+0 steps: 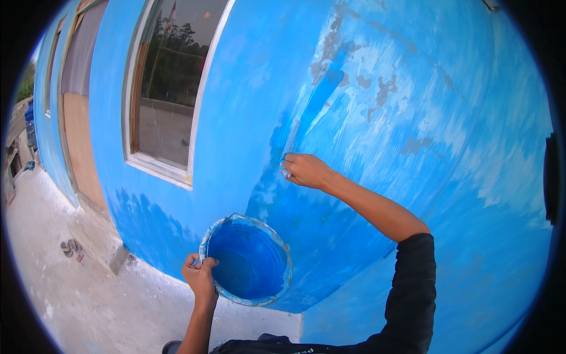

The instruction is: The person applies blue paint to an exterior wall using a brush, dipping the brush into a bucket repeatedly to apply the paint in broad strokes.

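My left hand [201, 276] grips the rim of a paint bucket [287, 272], thumb over the edge. The bucket is tilted so its blue inside shows, with darker blue at the bottom; its rim is crusted with dried paint. My right hand [306, 171] is up at the blue wall [365, 236], fingers closed around a paintbrush [292, 137]. The brush's pale, paint-smeared length points upward along the wall, and a whitish bit of its handle shows below the fingers. Bristles are hard to make out. Above the brush runs a fresh, darker blue streak [321, 91].
Left of the bucket, a white-framed window [168, 88] is set in the wall. Farther left stand a doorway [82, 130] and a concrete step [97, 239], with sandals [71, 248] on the pale ground. Bare grey patches [383, 91] mark the upper wall.
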A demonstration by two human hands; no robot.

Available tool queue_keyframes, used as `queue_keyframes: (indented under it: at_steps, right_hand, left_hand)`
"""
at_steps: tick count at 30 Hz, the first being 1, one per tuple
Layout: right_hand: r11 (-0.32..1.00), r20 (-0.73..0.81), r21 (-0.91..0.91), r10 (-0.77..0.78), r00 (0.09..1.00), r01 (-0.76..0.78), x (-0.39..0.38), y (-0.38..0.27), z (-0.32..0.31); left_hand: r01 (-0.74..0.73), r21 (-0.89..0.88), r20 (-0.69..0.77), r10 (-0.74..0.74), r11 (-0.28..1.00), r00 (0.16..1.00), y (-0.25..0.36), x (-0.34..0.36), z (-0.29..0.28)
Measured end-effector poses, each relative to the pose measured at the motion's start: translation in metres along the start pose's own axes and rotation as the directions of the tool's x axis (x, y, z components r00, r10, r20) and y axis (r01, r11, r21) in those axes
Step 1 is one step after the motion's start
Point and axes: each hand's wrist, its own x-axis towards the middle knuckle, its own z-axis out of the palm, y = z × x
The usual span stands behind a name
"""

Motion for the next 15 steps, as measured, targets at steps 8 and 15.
queue_keyframes:
  at_steps: [8,15]
  right_hand:
    - [0.959,-0.347,0.113,0.285,0.894,-0.262,0.056,0.112,-0.12]
    - [0.891,-0.639,-0.303,0.074,0.765,-0.339,0.085,0.131,-0.158]
  left_hand:
    - [0.031,0.068,-0.065,-0.027,0.997,0.998,0.003,-0.007,-0.005]
    - [0.067,0.035,-0.05,-0.066,0.997,0.997,-0.007,-0.008,-0.009]
